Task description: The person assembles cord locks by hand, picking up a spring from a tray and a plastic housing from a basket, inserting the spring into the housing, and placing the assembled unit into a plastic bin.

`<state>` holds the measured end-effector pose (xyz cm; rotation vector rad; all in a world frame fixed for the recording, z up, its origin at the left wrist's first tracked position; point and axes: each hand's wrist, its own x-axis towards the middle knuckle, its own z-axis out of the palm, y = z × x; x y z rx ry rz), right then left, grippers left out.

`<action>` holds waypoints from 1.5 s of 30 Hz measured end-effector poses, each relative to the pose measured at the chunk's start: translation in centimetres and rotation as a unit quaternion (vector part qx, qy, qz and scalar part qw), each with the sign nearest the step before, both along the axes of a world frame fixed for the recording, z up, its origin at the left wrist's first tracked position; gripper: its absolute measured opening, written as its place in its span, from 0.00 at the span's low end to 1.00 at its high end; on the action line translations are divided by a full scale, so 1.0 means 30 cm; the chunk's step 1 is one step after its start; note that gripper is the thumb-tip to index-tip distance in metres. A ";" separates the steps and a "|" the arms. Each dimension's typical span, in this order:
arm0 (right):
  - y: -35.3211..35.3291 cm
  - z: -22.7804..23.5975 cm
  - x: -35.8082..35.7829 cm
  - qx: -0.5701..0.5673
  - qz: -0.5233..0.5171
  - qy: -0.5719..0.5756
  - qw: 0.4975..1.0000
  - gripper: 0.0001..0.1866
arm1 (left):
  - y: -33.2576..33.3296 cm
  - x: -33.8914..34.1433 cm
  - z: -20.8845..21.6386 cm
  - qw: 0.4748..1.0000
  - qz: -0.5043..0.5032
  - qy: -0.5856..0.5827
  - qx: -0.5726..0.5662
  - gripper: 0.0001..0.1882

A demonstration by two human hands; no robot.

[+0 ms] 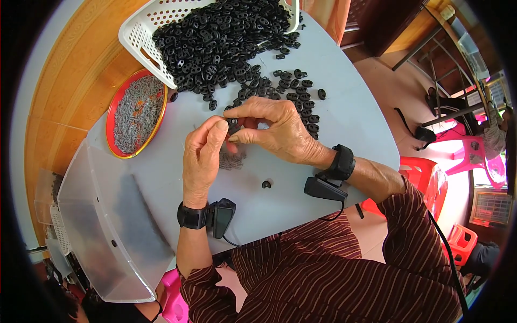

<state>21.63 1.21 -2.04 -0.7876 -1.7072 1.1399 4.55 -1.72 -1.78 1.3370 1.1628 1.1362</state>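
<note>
My left hand (200,153) and my right hand (280,129) meet over the table's middle. Between their fingertips is a black oval plastic cord lock (232,127), pinched from both sides. The fingers partly cover it. On the tabletop beneath lies a small pile of thin grey pieces (231,160), which look like springs. A single small black part (266,184) rests nearer to me. Just beyond my right hand, loose black cord locks (305,105) with two holes are scattered.
A white perforated basket (141,46) lies tipped, spilling a heap of black cord locks (215,48). At left, a red bowl (110,121) holds many grey springs. A clear plastic bin (102,215) stands at the table's (344,81) left edge. Red stools (431,177) are at right.
</note>
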 end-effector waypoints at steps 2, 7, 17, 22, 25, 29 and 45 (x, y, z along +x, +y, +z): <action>0.000 -0.012 -0.007 -0.002 -0.017 0.011 1.000 0.17 | 0.005 -0.007 -0.028 1.000 0.013 0.009 -0.001 0.19; 0.006 -0.013 0.004 0.007 0.001 0.009 1.000 0.17 | 0.005 0.001 -0.032 1.000 0.023 0.003 -0.003 0.19; 0.008 -0.032 0.002 -0.016 -0.003 0.033 0.999 0.14 | -0.002 0.022 -0.010 1.000 -0.009 -0.018 -0.004 0.20; 0.004 -0.013 0.010 -0.040 0.022 0.001 0.999 0.16 | -0.001 0.015 -0.014 1.000 -0.009 -0.022 -0.007 0.20; 0.006 -0.024 0.009 -0.053 0.033 0.035 0.997 0.15 | -0.001 0.020 -0.017 0.999 -0.015 -0.032 -0.006 0.20; 0.010 -0.019 0.012 -0.065 0.047 0.053 0.995 0.12 | -0.002 0.023 -0.023 1.000 -0.008 -0.016 -0.003 0.20; 0.013 0.015 0.002 -0.142 0.062 0.048 0.987 0.14 | -0.006 0.027 0.024 0.994 0.045 0.069 0.067 0.19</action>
